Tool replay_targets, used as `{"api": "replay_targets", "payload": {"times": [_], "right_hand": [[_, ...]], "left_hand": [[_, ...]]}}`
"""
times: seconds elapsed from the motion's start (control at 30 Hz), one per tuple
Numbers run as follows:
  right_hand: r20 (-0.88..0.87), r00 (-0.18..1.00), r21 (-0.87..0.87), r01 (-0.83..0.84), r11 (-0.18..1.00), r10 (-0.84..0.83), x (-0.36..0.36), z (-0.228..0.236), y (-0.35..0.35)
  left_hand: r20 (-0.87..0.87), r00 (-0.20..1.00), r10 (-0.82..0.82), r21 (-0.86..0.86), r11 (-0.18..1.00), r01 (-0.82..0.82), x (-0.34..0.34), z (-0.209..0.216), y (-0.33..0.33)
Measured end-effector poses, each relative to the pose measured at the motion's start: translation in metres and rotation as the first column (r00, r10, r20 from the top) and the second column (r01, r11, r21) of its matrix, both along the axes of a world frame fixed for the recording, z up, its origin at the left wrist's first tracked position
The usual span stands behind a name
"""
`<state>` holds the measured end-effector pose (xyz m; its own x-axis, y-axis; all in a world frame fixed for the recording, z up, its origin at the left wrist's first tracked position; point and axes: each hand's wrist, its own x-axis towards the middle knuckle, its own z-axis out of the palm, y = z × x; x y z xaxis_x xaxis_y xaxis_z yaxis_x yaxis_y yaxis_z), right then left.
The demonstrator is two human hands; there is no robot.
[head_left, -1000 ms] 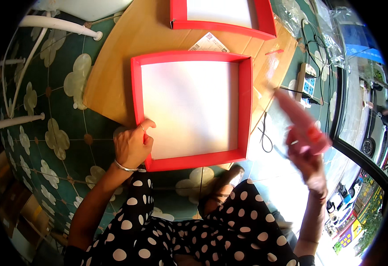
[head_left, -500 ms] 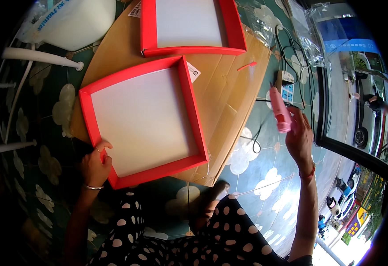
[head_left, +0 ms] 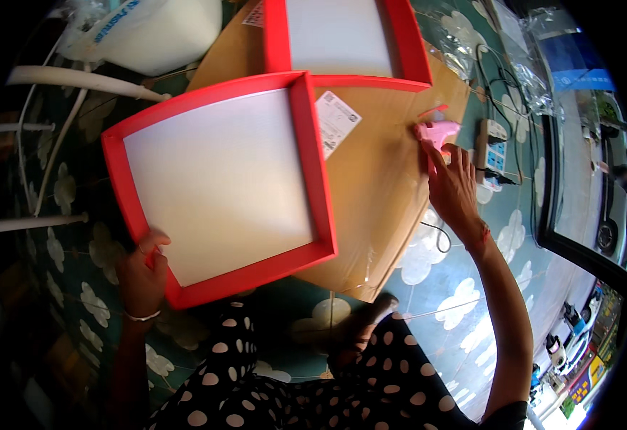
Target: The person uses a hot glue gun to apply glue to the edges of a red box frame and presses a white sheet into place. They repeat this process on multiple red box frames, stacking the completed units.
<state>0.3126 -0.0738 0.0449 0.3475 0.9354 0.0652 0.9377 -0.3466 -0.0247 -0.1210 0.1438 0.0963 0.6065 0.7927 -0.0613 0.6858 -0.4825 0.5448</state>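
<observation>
While left hand (head_left: 141, 276) grips red frame's (head_left: 220, 186) near corner, right hand (head_left: 453, 190) clasping pink glue gun (head_left: 435, 132), nozzle leftward

A sheet of brown cardboard (head_left: 371, 193) lies flat on a green tiled floor (head_left: 77, 315) patterned with pale flower shapes. On the cardboard rests a red-framed white panel (head_left: 220, 186), its near left corner jutting over the floor. A second red-framed panel (head_left: 342, 39) lies farther off, its near edge just beside the first. Between them, to the right, a white printed label (head_left: 336, 122) lies on the cardboard. A pink glue gun (head_left: 435, 132) sits at the cardboard's right edge. On the floor beyond it lies a white power strip (head_left: 493, 150) with black cables (head_left: 500, 86).
</observation>
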Motion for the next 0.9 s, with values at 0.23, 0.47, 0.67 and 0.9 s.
{"api": "replay_targets", "payload": {"times": [0.23, 0.47, 0.67, 0.9], "right_hand": [[-0.353, 0.733, 0.236, -0.531, 0.814, 0.581, -0.118, 0.054, 0.035], [-0.479, 0.668, 0.084, -0.611, 0.787, 0.569, -0.151, 0.037, 0.037], [-0.565, 0.811, 0.036, 0.209, 0.977, -0.153, 0.03, 0.026, -0.088], [0.689, 0.716, -0.188, 0.328, 0.926, -0.114, 0.247, 0.039, -0.241]], "left_hand": [[-0.153, 0.988, 0.038, 0.146, 0.989, -0.016, 0.006, 0.033, -0.011], [-0.154, 0.988, -0.022, 0.331, 0.941, 0.073, 0.015, 0.034, -0.008], [-0.165, 0.986, 0.014, 0.436, 0.898, 0.061, 0.004, 0.031, 0.003], [-0.208, 0.978, 0.017, 0.364, 0.929, 0.061, 0.003, 0.033, 0.008]]}}
